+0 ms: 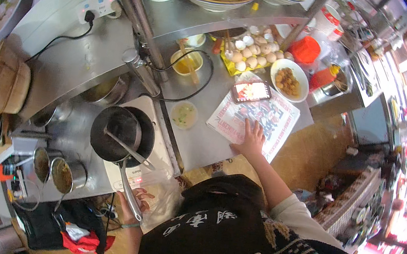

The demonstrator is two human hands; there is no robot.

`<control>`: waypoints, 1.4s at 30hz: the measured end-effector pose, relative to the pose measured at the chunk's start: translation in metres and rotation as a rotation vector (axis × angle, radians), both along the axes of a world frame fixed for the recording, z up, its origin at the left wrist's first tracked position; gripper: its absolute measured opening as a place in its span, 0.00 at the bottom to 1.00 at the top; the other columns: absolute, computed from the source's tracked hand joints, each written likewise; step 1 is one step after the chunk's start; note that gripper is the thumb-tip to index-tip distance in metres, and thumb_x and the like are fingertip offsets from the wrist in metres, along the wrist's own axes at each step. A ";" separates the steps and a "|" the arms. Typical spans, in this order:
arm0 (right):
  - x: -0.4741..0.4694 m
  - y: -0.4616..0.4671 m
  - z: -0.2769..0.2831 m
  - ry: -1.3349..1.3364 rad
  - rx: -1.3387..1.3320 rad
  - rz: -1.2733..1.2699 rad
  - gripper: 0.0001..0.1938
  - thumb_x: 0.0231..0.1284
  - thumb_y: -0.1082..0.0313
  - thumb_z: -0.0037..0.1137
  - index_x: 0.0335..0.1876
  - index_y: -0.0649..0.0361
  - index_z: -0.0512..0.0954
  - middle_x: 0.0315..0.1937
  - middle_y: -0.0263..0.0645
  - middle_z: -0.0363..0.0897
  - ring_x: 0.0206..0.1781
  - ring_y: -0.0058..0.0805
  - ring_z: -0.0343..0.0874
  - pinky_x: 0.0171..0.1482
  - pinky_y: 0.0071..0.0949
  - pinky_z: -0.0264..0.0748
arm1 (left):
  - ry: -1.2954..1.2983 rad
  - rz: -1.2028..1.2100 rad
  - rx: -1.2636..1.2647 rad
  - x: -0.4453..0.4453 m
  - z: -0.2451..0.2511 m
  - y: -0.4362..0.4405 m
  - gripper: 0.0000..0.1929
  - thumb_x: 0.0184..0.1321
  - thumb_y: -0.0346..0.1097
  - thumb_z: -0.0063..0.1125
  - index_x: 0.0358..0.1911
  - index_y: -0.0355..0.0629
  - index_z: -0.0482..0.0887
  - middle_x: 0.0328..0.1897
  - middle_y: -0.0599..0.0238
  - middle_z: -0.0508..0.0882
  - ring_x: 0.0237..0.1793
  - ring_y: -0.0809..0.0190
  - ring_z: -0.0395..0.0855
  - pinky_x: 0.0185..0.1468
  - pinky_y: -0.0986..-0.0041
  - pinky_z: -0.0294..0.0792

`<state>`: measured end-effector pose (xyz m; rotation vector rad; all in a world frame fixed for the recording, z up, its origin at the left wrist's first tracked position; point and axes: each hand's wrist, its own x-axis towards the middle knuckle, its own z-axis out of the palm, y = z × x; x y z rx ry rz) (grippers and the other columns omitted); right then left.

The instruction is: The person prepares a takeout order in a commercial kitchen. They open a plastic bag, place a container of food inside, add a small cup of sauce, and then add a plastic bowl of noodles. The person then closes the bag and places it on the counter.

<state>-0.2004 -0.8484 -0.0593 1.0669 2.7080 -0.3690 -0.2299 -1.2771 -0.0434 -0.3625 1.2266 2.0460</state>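
Note:
My right hand point(251, 138) rests with spread fingers on a stack of printed paper food bags point(256, 115), gripping nothing. A lit phone point(252, 91) lies on the far part of the stack. My left hand point(138, 200) is at the front edge of the white induction cooker point(142, 175), partly hidden behind a steel pan handle point(131, 194). Crumpled clear plastic point(164, 203) is beside its fingers; whether they hold it is unclear. Above the cooker, a black pan point(114, 124) overlaps a larger dark pan point(149, 135). A metal utensil point(130, 150) lies across them.
A cup of broth point(184, 115) stands between cooker and bags. Behind are a bowl of yellow liquid point(186, 62), eggs and shells point(255, 52) on a yellow tray, and a bowl of brown food point(289, 80). Overhead, a steel shelf point(226, 21) holds stacked plates. A black cable point(210, 77) loops across the counter.

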 end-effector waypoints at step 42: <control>-0.185 -0.077 0.027 -0.109 -0.188 0.931 0.53 0.27 0.52 0.69 0.66 0.50 0.50 0.64 0.56 0.44 0.65 0.57 0.47 0.60 0.55 0.52 | 0.216 0.469 -0.363 -0.114 -0.088 0.225 0.13 0.58 0.33 0.53 0.42 0.31 0.76 0.32 0.66 0.79 0.28 0.70 0.73 0.35 0.80 0.66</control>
